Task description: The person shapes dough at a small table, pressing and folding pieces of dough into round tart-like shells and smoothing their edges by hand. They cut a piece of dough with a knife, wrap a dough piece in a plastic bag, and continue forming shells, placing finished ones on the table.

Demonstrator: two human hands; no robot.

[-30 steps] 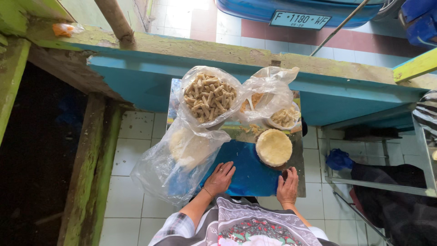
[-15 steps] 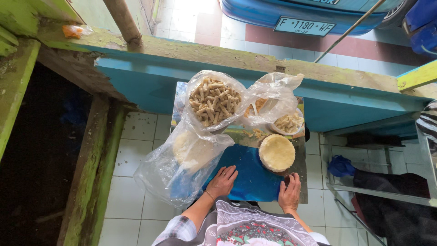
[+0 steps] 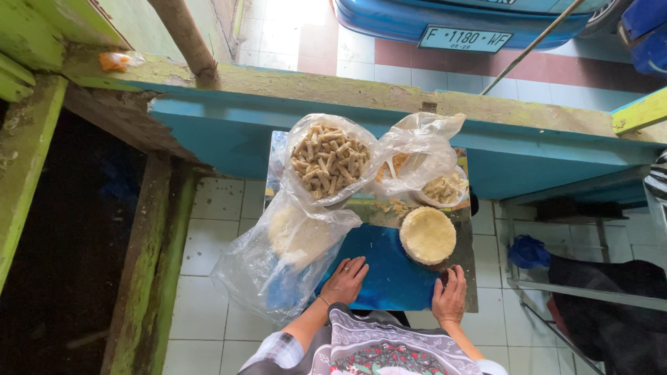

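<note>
- Left hand flat, fingers spread, grasping nothing, resting on blue board.
- Right hand likewise unclenched, at board's right edge.
- One round wrapper stack on board; three plastic bags beside it.

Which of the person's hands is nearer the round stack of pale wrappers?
Right. The right hand rests just below the round stack of wrappers; the left hand lies flat on the blue sheet, farther to the stack's lower left.
</note>
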